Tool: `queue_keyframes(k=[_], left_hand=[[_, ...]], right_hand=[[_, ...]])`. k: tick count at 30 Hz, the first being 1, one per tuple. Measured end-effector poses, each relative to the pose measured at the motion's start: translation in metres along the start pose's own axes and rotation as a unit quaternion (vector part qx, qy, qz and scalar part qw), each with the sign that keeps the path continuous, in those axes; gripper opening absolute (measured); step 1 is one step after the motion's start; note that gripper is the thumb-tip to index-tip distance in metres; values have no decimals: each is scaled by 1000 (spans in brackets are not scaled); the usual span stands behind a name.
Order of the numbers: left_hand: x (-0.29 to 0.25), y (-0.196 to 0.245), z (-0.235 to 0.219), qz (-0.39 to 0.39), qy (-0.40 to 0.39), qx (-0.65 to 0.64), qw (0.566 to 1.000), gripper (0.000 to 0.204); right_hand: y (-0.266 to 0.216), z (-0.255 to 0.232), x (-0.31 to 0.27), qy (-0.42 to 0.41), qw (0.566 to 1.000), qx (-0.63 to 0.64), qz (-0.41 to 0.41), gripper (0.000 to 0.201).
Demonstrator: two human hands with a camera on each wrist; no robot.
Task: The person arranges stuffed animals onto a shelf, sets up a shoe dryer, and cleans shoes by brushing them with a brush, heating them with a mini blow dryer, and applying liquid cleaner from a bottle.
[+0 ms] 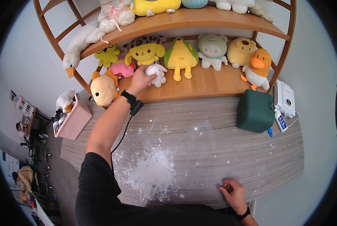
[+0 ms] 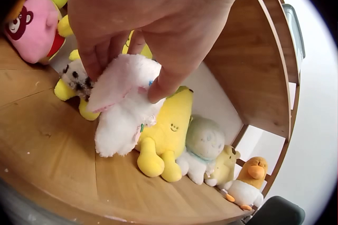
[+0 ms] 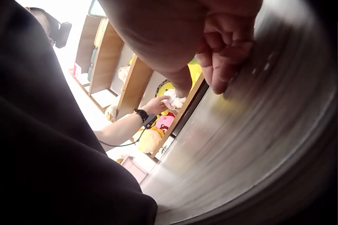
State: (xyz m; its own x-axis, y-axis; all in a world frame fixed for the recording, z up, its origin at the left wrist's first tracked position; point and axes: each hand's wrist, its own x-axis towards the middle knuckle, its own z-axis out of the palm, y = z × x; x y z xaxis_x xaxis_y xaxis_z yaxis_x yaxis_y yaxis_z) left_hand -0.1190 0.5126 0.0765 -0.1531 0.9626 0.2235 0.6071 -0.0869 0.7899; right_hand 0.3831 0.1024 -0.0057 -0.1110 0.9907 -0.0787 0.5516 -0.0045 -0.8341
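My left hand [image 1: 141,79] reaches over the lower shelf [image 1: 210,84] and grips a small white plush bunny [image 1: 159,76] between thumb and fingers. In the left wrist view the bunny [image 2: 122,111] has a long pink-lined ear and hangs close over the shelf boards. Behind it are a yellow long-eared plush [image 1: 145,54] and a green-and-yellow avocado-like plush [image 1: 181,56]. A pink plush [image 1: 122,69] lies left of the hand. Near the table's front edge, my right hand [image 1: 234,194] rests with loosely curled fingers, holding nothing.
On the lower shelf also sit a peach-coloured plush [image 1: 103,89], a pale bear plush [image 1: 212,51] and an orange-and-white duck plush [image 1: 259,66]. The grey table [image 1: 198,158] carries white powdery smears, a green case [image 1: 255,111] and a white bottle [image 1: 280,120]. A pink bin [image 1: 76,120] stands left.
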Motion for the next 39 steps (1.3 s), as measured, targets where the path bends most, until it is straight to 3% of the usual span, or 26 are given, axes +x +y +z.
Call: queue_keyframes(k=[3,5,7,8,12,15,16,18,21,24,27,29,31,35,37,39], left_hand=[[14,16,8,-5,-4,48,999,58],[32,-5,9,16,-11,42,999,59],[45,-28,5,86,19,104,991,63],[31,-5,-10,2,-14,74,997,64],[19,-45,-73,5,34,199,979,62],[6,-60,-108,4,53,187,981,57],[3,-62,-112,-46,63,159,984,56],[5,-59,-117,-44,55,142,987,55],[21,-58,-112,-40,55,149,987,55],[49,-77,-100,25,93,219,971,60],[69,-85,-90,-30,55,244,968,61],[74,-93,-88,-28,43,270,961,58],[78,-102,-86,32,61,298,952,53],[73,-89,-86,9,45,291,956,49],[66,-77,-85,28,47,344,937,49],[71,-92,-84,46,67,327,941,47]], right_hand=[[4,-1,3,-3,1000,2,-7,28],[-1,-1,5,-7,1000,8,6,27],[-2,-2,7,-15,1000,11,20,28],[0,-1,7,-7,1000,11,19,28],[4,2,7,5,1000,13,21,28],[8,6,9,10,1000,16,21,27],[7,6,10,9,1000,15,19,27],[4,5,12,7,999,-2,35,25],[-4,4,15,10,999,-17,36,25],[-5,5,14,21,999,-44,25,25],[-1,9,11,27,998,-31,46,26],[0,10,10,34,998,-27,45,25],[0,10,9,35,998,-24,47,25],[1,11,12,33,998,-37,26,23],[2,11,13,34,999,-36,23,23],[2,10,13,31,998,-41,32,23]])
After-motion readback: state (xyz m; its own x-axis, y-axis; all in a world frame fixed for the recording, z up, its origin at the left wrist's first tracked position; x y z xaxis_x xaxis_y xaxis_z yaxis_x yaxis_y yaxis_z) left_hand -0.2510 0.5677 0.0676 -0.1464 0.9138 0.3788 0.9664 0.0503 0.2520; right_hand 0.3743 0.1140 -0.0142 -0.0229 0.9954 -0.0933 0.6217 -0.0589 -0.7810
